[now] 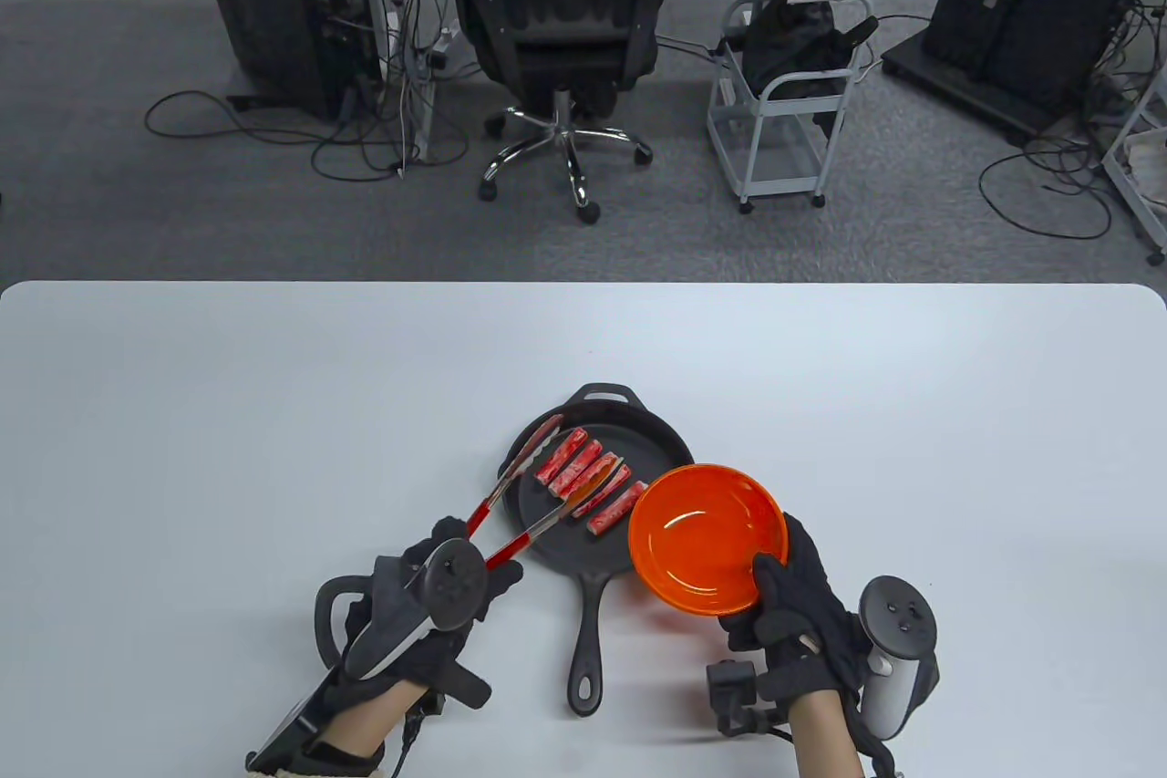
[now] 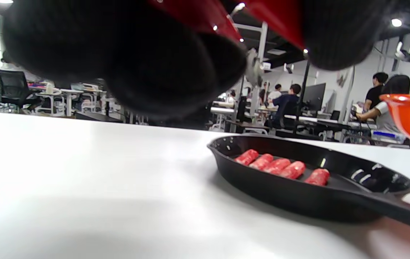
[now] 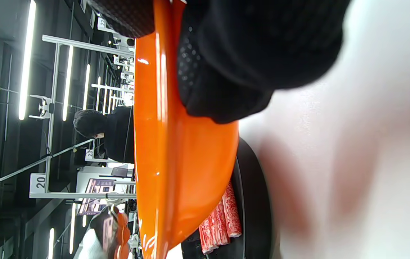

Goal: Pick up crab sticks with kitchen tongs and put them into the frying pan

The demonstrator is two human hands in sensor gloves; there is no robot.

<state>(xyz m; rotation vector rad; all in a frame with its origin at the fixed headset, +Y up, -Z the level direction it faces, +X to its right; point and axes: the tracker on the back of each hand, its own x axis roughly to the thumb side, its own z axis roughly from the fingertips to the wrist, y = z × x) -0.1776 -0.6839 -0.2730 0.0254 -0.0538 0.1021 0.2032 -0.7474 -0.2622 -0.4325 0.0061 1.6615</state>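
Observation:
A black cast-iron frying pan (image 1: 661, 442) sits mid-table with its handle toward me. Several red-and-white crab sticks (image 1: 588, 479) lie side by side in it; they also show in the left wrist view as crab sticks (image 2: 282, 168) inside the pan (image 2: 298, 196). My left hand (image 1: 436, 588) grips red-handled kitchen tongs (image 1: 520, 495), whose tips hang apart over the pan's left side with nothing between them. My right hand (image 1: 791, 605) holds an empty orange bowl (image 1: 709, 538) by its rim, lifted over the pan's right edge. The bowl (image 3: 176, 151) fills the right wrist view.
The white table (image 1: 228, 413) stretches bare to the left, right and far side. Beyond its far edge stand an office chair (image 1: 565, 39), a white trolley (image 1: 789, 112) and computer towers amid floor cables.

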